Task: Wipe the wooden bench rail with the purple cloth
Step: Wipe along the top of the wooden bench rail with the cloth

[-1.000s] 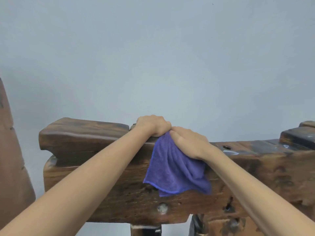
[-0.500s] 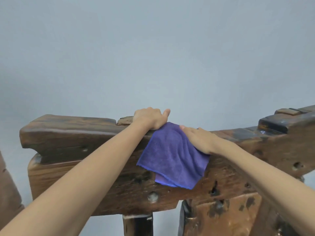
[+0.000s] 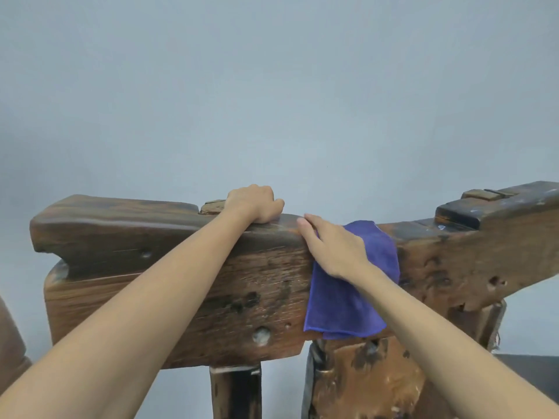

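Observation:
A thick, dark, weathered wooden bench rail (image 3: 169,258) runs across the view from left to right. A purple cloth (image 3: 341,306) is draped over its top edge and hangs down its front face, right of centre. My right hand (image 3: 332,246) lies flat on the cloth, fingers stretched toward the left, pressing it against the rail. Left of it, my left hand (image 3: 255,205) curls over the rail's top edge and grips the bare wood, apart from the cloth.
A plain grey wall fills the background. Wooden posts (image 3: 236,391) stand under the rail, with a rough wooden block (image 3: 366,379) beside them. A raised dark section (image 3: 472,213) tops the rail at the right. Part of another brown piece (image 3: 9,343) shows at far left.
The cloth and my right hand have slid to the right along the rail. My left hand has let go of the cloth's corner and now holds only the wood.

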Demonstrator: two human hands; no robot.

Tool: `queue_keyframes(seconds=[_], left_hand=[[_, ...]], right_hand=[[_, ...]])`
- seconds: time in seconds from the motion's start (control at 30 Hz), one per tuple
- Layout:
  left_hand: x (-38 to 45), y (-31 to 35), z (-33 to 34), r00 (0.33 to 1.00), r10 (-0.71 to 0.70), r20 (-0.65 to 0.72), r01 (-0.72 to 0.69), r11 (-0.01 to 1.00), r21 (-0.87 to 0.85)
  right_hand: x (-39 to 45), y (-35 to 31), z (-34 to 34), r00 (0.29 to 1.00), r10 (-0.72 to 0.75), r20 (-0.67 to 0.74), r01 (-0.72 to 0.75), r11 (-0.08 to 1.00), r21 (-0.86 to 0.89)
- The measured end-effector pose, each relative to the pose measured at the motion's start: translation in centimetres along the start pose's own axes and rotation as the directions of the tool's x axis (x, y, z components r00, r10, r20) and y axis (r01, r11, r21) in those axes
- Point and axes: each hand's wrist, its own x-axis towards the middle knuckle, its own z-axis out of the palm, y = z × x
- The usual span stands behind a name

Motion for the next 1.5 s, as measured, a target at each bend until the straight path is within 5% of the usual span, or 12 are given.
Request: queue_keyframes(seconds=[0.13,0.27,0.33,0.43,0.6,0.8,0.93,1.07,1.13,1.23,1.33,1.5], left_hand=[[0.1,-0.3,0.0,1.0,0.014,0.003,-0.014,1.0,-0.012],[0.2,0.6,0.2,1.0,0.002,-0.013,-0.002,0.999,0.054],[0.3,1.1,0.2,0.999,-0.033,-0.016,0.034,0.996,0.079],[0.7,2.1,0.4,0.998,-0.068,0.004,0.067,0.993,0.099],[1.3,2.0,0.9,0.999,-0.034,-0.013,0.035,0.995,0.095],[0.8,2.6,1.0,0.996,0.045,-0.083,-0.035,0.993,0.11],[2.0,6.2,2.2,0.996,0.088,-0.001,-0.088,0.996,0.01],[3.2,9.3,3.7,0.99,0.072,0.12,-0.061,0.994,-0.091],[3.3,9.3,3.9,0.986,0.054,0.16,-0.036,0.993,-0.112],[3.4,8.7,3.8,0.982,0.065,0.178,-0.048,0.994,-0.102],[3.6,9.3,4.2,0.989,0.058,0.139,-0.049,0.997,-0.062],[5.1,13.7,6.4,0.989,0.05,0.137,-0.054,0.998,0.029]], right_hand=[[-1.5,6.9,-0.9,0.985,-0.171,-0.029,0.168,0.981,-0.094],[2.3,12.2,-3.7,0.97,0.242,0.018,-0.233,0.948,-0.219],[3.9,11.1,-4.1,0.935,0.325,0.14,-0.291,0.931,-0.219],[4.2,6.3,-2.5,0.939,0.229,0.257,-0.21,0.973,-0.097],[0.2,6.3,-0.8,0.974,-0.134,0.181,0.125,0.99,0.062],[3.3,13.5,-5.0,0.967,0.227,0.118,-0.19,0.946,-0.264],[3.2,7.2,-2.7,0.964,0.041,0.262,0.006,0.984,-0.175],[-0.9,7.5,-1.5,0.96,-0.217,0.175,0.21,0.976,0.059],[-1.4,11.8,-2.7,0.975,-0.184,0.122,0.188,0.982,-0.019],[0.5,18.1,-5.5,0.997,0.065,0.046,-0.056,0.985,-0.16],[3.7,19.0,-6.8,0.959,0.25,0.13,-0.211,0.942,-0.259],[4.4,13.8,-4.6,0.958,-0.031,0.285,0.095,0.972,-0.214]])
